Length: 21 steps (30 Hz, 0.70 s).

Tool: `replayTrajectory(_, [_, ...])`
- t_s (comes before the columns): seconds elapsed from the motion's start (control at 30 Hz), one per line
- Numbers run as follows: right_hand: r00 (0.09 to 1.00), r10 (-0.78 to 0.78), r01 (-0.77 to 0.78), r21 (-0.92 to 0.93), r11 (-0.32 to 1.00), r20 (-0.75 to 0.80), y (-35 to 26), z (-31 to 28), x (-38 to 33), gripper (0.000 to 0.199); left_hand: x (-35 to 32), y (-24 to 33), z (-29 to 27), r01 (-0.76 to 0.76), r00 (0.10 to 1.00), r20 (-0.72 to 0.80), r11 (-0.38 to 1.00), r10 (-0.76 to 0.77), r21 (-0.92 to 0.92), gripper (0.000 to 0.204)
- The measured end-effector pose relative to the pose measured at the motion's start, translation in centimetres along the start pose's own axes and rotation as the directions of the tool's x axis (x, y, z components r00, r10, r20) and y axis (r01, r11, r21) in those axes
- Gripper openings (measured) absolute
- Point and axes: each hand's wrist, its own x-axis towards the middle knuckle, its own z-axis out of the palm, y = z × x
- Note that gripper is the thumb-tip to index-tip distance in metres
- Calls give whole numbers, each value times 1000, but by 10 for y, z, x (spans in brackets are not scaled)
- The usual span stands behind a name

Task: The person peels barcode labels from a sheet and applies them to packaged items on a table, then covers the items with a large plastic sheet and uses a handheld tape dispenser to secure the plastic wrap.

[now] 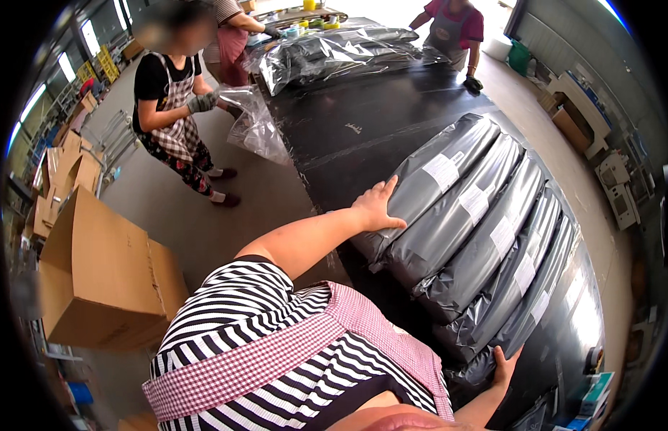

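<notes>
A row of several dark grey plastic-wrapped packages (460,223) leans side by side on the black table, each with a white label. My left hand (379,207) rests against the leftmost package, its fingers and thumb spread. At the near right end of the row, my right hand (505,368) touches the lower end of the packages with its visible fingers apart. The row lies between my two hands; part of the right hand's grip side is hidden against the plastic.
The black table (348,133) stretches away. Clear-wrapped dark bundles (341,57) lie at its far end. To the left, a co-worker (172,108) holds a clear plastic bag (255,129); two others stand farther back. A large cardboard box (108,273) stands left, small boxes (596,395) lower right.
</notes>
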Motion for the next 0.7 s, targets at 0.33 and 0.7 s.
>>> replayTrajectory(0.33, [917,-392,396,44,917,-71,-161,71,-29,59,-126,-27,-25,-474,880,-183,833,438,-285,21])
replayTrajectory(0.7, [863,-487,480,86,873,135,-248,197,-71,59,-144,-117,-55,-411,904,-50,830,425,-377,22])
